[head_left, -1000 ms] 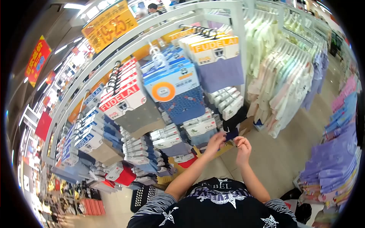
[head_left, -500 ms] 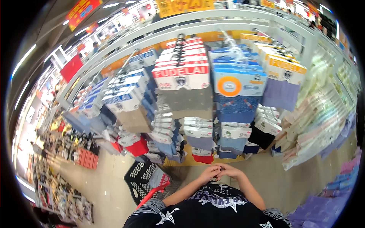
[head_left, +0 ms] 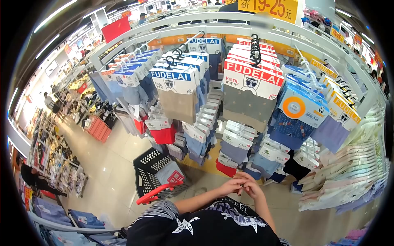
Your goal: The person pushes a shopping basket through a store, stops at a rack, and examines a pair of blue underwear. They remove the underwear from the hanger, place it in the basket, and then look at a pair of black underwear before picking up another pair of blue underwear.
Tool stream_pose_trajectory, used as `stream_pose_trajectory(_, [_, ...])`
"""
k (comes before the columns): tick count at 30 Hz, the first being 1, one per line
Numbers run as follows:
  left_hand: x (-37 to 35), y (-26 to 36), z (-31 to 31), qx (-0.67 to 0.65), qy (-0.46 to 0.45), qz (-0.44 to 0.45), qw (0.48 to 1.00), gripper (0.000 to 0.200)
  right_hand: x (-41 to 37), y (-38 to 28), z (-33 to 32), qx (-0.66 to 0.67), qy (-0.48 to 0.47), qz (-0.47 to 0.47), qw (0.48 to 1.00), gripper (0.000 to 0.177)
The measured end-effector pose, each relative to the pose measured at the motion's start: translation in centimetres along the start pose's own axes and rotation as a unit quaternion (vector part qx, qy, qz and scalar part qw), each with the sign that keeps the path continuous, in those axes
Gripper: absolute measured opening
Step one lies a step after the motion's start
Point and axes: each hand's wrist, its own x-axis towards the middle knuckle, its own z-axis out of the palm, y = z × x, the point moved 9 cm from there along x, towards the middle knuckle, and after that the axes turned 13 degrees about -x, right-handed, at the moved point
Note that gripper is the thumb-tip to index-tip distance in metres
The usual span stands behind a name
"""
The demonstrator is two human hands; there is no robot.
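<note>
Low in front of my black printed shirt, my left hand [head_left: 230, 187] and my right hand [head_left: 251, 187] meet at the fingers. Both have bent, closed fingers touching each other, and I see no object in them. Just beyond hang red folded underwear [head_left: 226, 167] and light blue packs [head_left: 266, 159] on white card hangers. Above those is a row of FUDELAI packs with red headers [head_left: 253, 78], with blue-header packs [head_left: 174, 84] to the left. To the left of my left arm stands a black shopping basket [head_left: 141, 164] with a red handle [head_left: 158, 192] and a red-labelled package [head_left: 169, 174] inside.
A white rack rail [head_left: 180, 30] curves across the top. Pale garments [head_left: 340, 176] hang at the right. Clothing racks [head_left: 61, 164] and a red crate [head_left: 98, 129] stand at the left, with people [head_left: 51, 102] farther off. Folded jeans [head_left: 53, 211] lie lower left.
My view has turned left, so the rack shifts rightward and more of the left aisle and the folded jeans show. My hands stay together, their fingers slightly rearranged.
</note>
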Motion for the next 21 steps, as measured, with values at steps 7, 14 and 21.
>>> stream_pose_trajectory(7, [0.0, -1.5, -0.6, -0.042, 0.001, -0.028, 0.999, 0.04, -0.8, 0.4, 0.3, 0.062, 0.036, 0.001, 0.997, 0.06])
stream_pose_trajectory(14, [-1.4, -0.9, -2.0, -0.02, 0.072, -0.007, 0.997, 0.037, 0.7, 4.3, -0.1, 0.027, -0.036, 0.034, 0.998, 0.062])
stream_pose_trajectory(21, [-4.0, -0.6, -5.0, 0.032, 0.127, -0.022, 0.991, 0.031, 1.3, 9.5, 0.5, -0.001, -0.089, 0.16, 0.983, 0.05])
